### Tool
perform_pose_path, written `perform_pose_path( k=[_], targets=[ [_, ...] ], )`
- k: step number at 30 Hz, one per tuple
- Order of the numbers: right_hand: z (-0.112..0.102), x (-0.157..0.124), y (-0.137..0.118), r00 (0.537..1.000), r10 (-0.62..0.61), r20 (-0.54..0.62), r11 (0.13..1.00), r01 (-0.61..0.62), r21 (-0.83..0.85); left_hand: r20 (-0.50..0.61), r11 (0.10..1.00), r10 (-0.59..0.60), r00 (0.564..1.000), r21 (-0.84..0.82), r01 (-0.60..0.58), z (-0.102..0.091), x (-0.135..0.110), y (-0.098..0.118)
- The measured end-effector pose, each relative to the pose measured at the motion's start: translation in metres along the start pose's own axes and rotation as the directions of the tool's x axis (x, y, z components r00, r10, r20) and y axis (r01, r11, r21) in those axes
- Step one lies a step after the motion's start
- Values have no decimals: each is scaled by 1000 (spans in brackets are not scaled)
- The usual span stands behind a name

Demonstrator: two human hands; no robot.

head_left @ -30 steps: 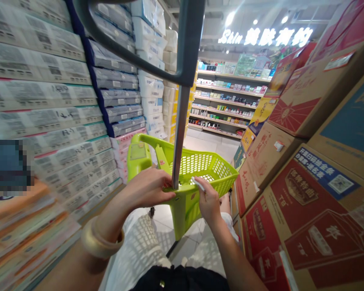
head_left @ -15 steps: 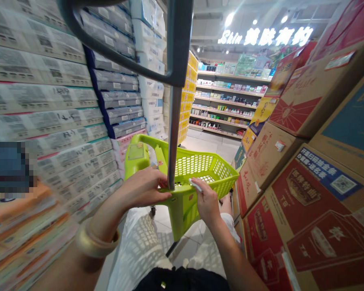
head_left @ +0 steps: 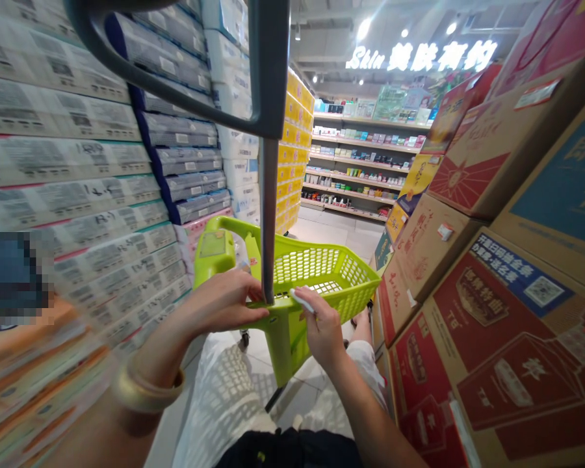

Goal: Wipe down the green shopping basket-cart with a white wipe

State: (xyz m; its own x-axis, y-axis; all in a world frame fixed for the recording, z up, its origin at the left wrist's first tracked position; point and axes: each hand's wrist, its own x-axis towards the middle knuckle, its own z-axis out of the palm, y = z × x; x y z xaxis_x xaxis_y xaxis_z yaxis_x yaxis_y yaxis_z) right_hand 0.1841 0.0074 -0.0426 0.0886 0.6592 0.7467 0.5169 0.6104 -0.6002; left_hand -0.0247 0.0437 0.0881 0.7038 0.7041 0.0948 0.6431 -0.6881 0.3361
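A green plastic shopping cart [head_left: 355, 289] with a perforated basket stands in front of my legs. From its near rim rises a metal pole [head_left: 268, 221], topped by a dark grey handle [head_left: 270, 71] close to the camera. My left hand [head_left: 229, 300], with a gold bangle on the wrist, is closed over the near rim just left of the pole's foot; some fingers are hidden behind the rim. Right of the pole, my right hand [head_left: 324, 325] pinches a small white wipe [head_left: 302, 300] against the rim.
Stacked paper packs [head_left: 68, 156] wall the left side, with yellow boxes [head_left: 295, 149] farther along. Cardboard cartons [head_left: 507, 325] crowd the right. Shelves [head_left: 361, 153] of small goods stand at the back. Someone's bare leg [head_left: 363, 325] shows beyond the cart.
My right hand has slid the wipe slightly left along the rim, nearer to the pole. My left hand keeps its place on the cart. The view has shifted a little.
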Motion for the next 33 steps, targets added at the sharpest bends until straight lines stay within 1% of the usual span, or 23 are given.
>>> perform_pose_path(
  k=[2, 4, 8, 9, 10, 12, 14, 16, 17, 18, 19, 21, 22, 23, 24, 26, 28, 30, 33],
  targets=[
    [3, 0, -9, 996, -68, 51, 997, 66, 45, -2, 1000, -6, 1000, 8, 6, 1, 0, -1],
    [3, 1, -10, 995, -89, 51, 994, 85, 75, -6, 1000, -13, 1000, 12, 13, 1, -1, 0],
    [-1, 1, 1, 999, 14, -46, 1000, -13, 26, 18, 999, -37, 999, 21, 37, -1, -3, 5],
    [-2, 1, 1, 998, 28, -54, 1000, -28, 10, 26, 999, -40, 999, 23, 40, -1, -3, 6],
    [-1, 1, 0, 999, 27, -44, 1000, -26, 4, 30, 999, -43, 999, 29, 42, -1, -2, 7],
    [1, 0, -7, 1000, -12, 11, 1000, 12, 19, 22, 997, -51, 998, 54, 49, -1, -2, 7],
    [4, 0, -16, 997, -53, 62, 998, 50, 45, -38, 996, -53, 998, 69, 56, 0, -2, 6],
    [5, 0, -22, 995, -65, 70, 996, 61, 59, -181, 998, -28, 983, 54, 39, 2, -4, 5],
    [4, -1, -24, 996, -61, 59, 997, 58, 58, -281, 999, -10, 960, 45, 23, 3, -6, 6],
    [4, -1, -24, 998, -53, 46, 997, 51, 51, -393, 999, 3, 920, 38, 13, 6, -9, 7],
    [3, -2, -25, 999, -44, 31, 998, 42, 41, -498, 999, 4, 867, 32, 14, 10, -12, 9],
    [3, -3, -26, 1000, -25, 8, 999, 25, 21, -683, 999, -35, 729, 3, 51, 19, -20, 18],
    [3, -4, -27, 1000, -18, 3, 1000, 18, 18, -752, 997, -65, 657, -17, 79, 25, -23, 23],
    [4, -4, -29, 1000, -16, 4, 1000, 16, 23, -804, 995, -62, 592, -8, 95, 31, -26, 29],
    [5, -4, -32, 1000, -19, 7, 999, 19, 34, -816, 996, -7, 578, 44, 75, 37, -28, 35],
    [8, -3, -36, 999, -38, 16, 997, 37, 67, -740, 988, 126, 660, 153, -18, 48, -28, 45],
    [10, -2, -40, 999, -47, 25, 993, 43, 109, -645, 973, 204, 737, 217, -79, 57, -25, 52],
    [12, -2, -40, 999, -20, 30, 988, 15, 152, -571, 961, 217, 792, 268, -70, 62, -20, 55],
    [10, -4, -38, 998, 36, 47, 975, -45, 217, -505, 944, 165, 847, 329, 12, 70, -14, 56]
  ],
)
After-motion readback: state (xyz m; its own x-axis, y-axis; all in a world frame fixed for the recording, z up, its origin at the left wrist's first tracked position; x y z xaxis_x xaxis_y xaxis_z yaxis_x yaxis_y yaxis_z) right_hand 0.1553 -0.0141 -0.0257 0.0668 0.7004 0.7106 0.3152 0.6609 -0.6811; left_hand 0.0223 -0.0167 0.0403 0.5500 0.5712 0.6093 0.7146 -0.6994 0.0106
